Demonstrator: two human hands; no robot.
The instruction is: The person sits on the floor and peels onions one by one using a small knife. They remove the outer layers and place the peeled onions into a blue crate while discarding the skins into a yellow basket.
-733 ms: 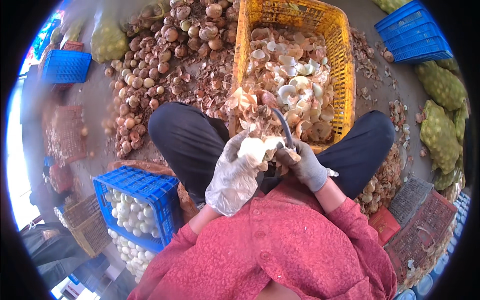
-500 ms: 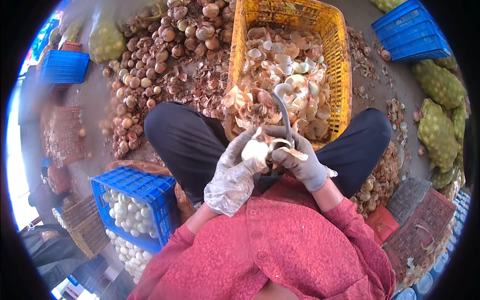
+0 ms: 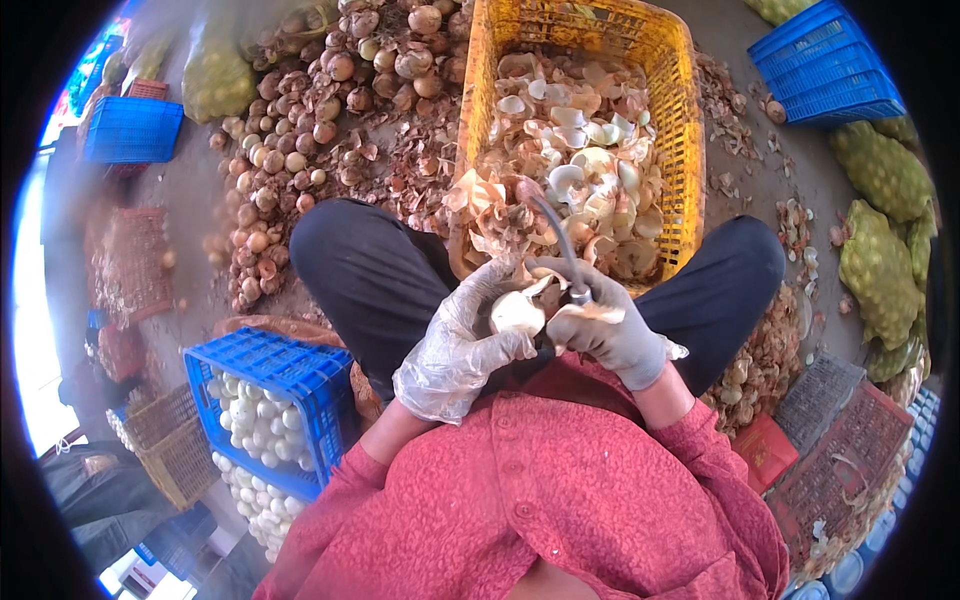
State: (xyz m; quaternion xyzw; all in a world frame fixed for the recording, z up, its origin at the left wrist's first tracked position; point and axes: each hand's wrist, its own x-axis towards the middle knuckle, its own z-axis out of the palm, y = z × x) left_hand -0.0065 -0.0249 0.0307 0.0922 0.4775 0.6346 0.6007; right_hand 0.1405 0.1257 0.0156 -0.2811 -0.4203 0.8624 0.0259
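Held in my left hand (image 3: 462,335), gloved with a clear plastic cover over it, is a partly peeled white onion (image 3: 516,313). My right hand (image 3: 610,325), in a grey glove, is closed round a small curved knife (image 3: 557,232) whose blade points up and away. Loose onion skin (image 3: 590,312) shows by its thumb, against the onion's right side. Just beyond my hands, between my knees, stands a yellow crate (image 3: 680,150) with onion skins (image 3: 580,160) in it. The knife's handle is mostly hidden in the grip.
Unpeeled onions (image 3: 290,140) lie heaped on the floor to the far left. A tipped blue crate (image 3: 270,360) of peeled white onions (image 3: 262,425) is at my left. At right are filled mesh sacks (image 3: 875,270), a blue crate stack (image 3: 825,65) and a reddish crate (image 3: 835,465).
The knife's blade has swung to the left and lower. My left hand has turned and opened a little round the onion, which shows a different side.
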